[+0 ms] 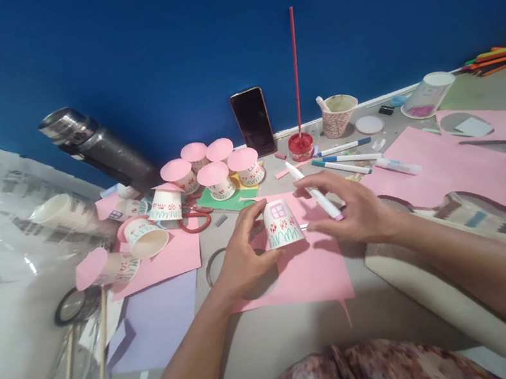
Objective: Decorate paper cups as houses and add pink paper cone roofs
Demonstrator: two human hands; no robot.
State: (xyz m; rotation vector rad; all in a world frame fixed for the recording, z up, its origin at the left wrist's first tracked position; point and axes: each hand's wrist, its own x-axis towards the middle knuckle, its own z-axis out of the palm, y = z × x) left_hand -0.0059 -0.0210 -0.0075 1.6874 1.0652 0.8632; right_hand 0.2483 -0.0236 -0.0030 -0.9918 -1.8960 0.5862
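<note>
one grey table [283, 334], blue wall [160, 49], handheld cup [283, 223]

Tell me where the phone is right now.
In the head view, the phone is near the middle, upright by the blue wall, with the pink-topped cups to its left and the red stick to its right.

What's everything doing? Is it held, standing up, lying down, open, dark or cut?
Left hand, holding the cup
Cup, upside down, drawn on
Right hand, holding the marker
Marker, slanted
Phone, propped upright, screen dark
Cups by the phone, standing, pink tops on
Flask, unclear if standing or leaning
Red stick, upright in its red base
Patterned cup, standing, open top
Big pink sheet, lying, curves cut out
</note>
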